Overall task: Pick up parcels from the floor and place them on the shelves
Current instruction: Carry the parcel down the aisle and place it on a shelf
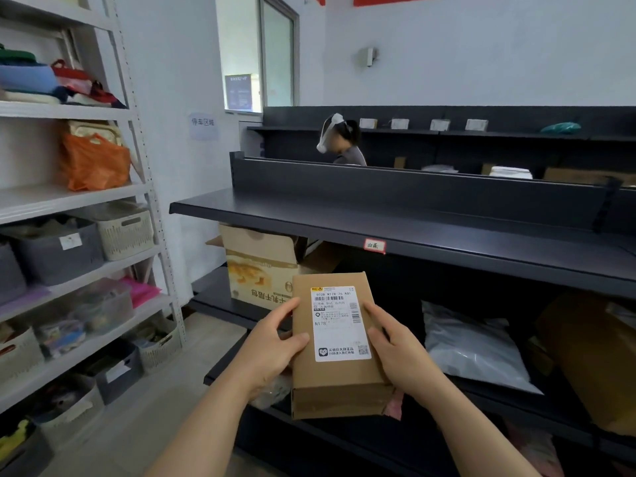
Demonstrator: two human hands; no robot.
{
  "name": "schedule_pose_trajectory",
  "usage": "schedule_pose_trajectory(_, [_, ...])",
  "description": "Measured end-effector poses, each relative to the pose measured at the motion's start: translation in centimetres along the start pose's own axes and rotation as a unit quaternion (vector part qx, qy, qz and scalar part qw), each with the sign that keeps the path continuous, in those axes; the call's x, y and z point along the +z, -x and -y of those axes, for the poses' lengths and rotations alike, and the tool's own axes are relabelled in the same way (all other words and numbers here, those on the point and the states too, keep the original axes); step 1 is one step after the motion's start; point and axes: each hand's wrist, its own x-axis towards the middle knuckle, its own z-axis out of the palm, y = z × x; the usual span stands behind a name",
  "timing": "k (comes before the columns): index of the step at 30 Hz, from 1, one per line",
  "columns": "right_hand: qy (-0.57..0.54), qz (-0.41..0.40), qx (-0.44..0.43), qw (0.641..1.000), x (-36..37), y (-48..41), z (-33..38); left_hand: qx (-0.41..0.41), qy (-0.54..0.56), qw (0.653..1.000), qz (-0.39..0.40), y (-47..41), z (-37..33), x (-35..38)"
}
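Pickup looking done | left hand (272,342) and right hand (395,349) are both curling around the labelled cardboard parcel (337,383), holding it in the air before the dark shelf (344,218) | placing not yet done.

The left hand (272,346) and right hand (401,356) are bare, with both forearms (213,421) uncovered to the frame's edge.
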Motion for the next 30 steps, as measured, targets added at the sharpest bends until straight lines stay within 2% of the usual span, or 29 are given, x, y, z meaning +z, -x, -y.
schedule_pose_trajectory(5, [-0.01, -0.043, 0.018, 0.999, 5.3, -1.5, 3.2, 0.033, -0.016, 0.998, 0.045, -2.7, 0.8, -6.1])
schedule_pose_trajectory(12, [-0.015, -0.1, 0.038, 0.994, 8.8, -2.7, 5.8, 0.054, -0.028, 0.994, 0.087, -5.5, 0.8, -10.4])
schedule_pose_trajectory(18, [0.006, -0.139, 0.033, 0.99, 8.2, -4.9, 6.6, 0.073, -0.004, 0.99, 0.121, -8.5, -0.3, -10.6])
schedule_pose_trajectory(30, [0.019, -0.175, -0.01, 0.984, 3.8, -13.6, 8.6, 0.131, 0.007, 0.988, 0.084, -16.3, -5.6, -10.1])
